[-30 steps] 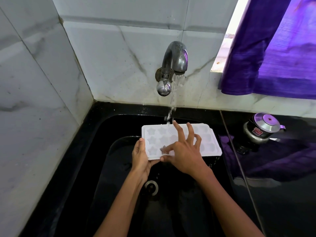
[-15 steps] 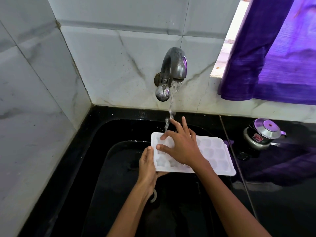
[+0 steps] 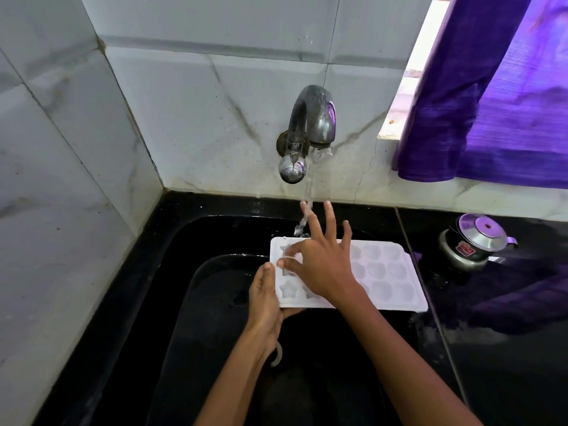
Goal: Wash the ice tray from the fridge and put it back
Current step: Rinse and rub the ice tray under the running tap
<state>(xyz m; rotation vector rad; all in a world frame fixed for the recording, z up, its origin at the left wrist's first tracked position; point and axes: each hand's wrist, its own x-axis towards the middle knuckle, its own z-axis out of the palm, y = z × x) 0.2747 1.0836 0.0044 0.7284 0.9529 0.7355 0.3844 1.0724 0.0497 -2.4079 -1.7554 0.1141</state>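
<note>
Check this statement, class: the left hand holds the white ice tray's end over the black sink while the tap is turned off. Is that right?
Not quite. The head view shows the tap running, water falling by the right hand. The left hand does hold the ice tray over the sink.

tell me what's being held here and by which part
The ice tray, gripped at its left short end by the left hand. The right hand only rubs its top with spread fingers.

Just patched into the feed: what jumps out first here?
A white ice tray held over the black sink, under water running from the steel tap. The left hand grips its left edge while the right hand spreads across the moulds. At right, a purple curtain hangs above a small steel pot.
</note>
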